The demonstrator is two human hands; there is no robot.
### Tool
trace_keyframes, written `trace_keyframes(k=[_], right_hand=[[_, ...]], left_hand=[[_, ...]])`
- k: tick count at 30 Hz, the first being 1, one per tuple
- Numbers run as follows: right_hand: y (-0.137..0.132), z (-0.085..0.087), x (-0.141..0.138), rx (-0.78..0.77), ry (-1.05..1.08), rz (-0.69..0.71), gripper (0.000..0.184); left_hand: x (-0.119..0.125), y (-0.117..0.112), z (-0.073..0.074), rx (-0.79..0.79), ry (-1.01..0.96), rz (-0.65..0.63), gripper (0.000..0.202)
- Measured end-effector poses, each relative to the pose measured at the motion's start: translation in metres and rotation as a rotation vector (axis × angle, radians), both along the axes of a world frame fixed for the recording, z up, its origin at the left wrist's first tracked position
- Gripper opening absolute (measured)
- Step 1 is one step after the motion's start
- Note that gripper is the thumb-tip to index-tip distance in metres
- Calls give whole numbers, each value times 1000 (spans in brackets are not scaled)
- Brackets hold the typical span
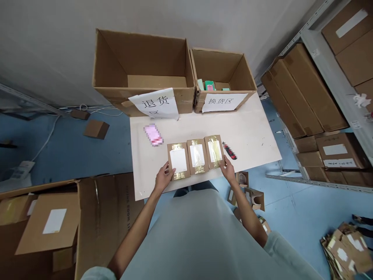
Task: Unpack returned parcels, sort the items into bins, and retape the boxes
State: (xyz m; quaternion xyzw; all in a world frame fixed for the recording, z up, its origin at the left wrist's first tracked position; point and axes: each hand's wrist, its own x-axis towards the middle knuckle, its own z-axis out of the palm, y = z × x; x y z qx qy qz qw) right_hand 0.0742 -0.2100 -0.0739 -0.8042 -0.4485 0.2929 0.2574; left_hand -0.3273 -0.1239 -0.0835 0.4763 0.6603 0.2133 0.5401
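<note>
Three small cardboard boxes lie side by side near the table's front edge: a left box [178, 160], a middle box [197, 155] and a right box [215, 151]. Each has a white label and shiny yellowish tape. My left hand [163, 179] grips the left box at its lower left corner, thumb on top. At the other end of the row, my right hand [228, 170] holds the right box by its lower right corner. A red and black box cutter [230, 151] lies just beyond my right hand. Up and left of the boxes is a blurred pink item [153, 135].
At the back of the white table [247, 132] stand a large open carton [116, 93] and a smaller one [201, 99] with small green boxes inside. Shelving [316, 54] with cartons is on the right. A big carton [107, 217] of boxes stands lower left; cardboard lies on the floor.
</note>
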Motion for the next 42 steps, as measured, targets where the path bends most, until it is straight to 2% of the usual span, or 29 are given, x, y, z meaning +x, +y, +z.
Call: trace_keyframes(k=[7, 13, 17, 20, 22, 24, 26, 28, 30, 32, 34, 36, 39, 42], right_hand=[[29, 2, 67, -28, -46, -2, 82], [46, 6, 138, -68, -84, 13, 80], [58, 14, 185, -97, -114, 72, 70], [84, 26, 210, -37, -213, 170, 63], [117, 38, 218, 45, -296, 244, 64], [164, 55, 218, 148, -355, 356, 65], [221, 75, 211, 236, -411, 472, 65], [280, 95, 198, 292, -468, 564, 69], [333, 113, 184, 297, -522, 621, 73], [376, 124, 170, 242, -573, 660, 76], [406, 129, 160, 160, -620, 700, 75], [422, 129, 154, 85, -665, 735, 68], [431, 125, 153, 23, -716, 762, 53], [433, 121, 157, 28, -744, 785, 46]], left_hand=[[66, 30, 5, 27, 31, -80, 83], [144, 50, 12, 10, 54, -88, 81], [192, 56, 21, -23, 69, -61, 82], [212, 69, 34, -4, 147, -120, 72], [214, 91, 47, 72, 266, -135, 61], [207, 126, 65, 186, 373, -93, 62], [193, 173, 88, 405, 536, -105, 72], [175, 226, 114, 551, 665, -146, 82], [160, 278, 138, 621, 765, -203, 88], [150, 323, 155, 618, 856, -243, 96], [148, 356, 163, 563, 919, -294, 97], [152, 378, 162, 492, 959, -352, 86], [162, 392, 154, 424, 1044, -387, 57], [165, 397, 147, 446, 1099, -414, 39]])
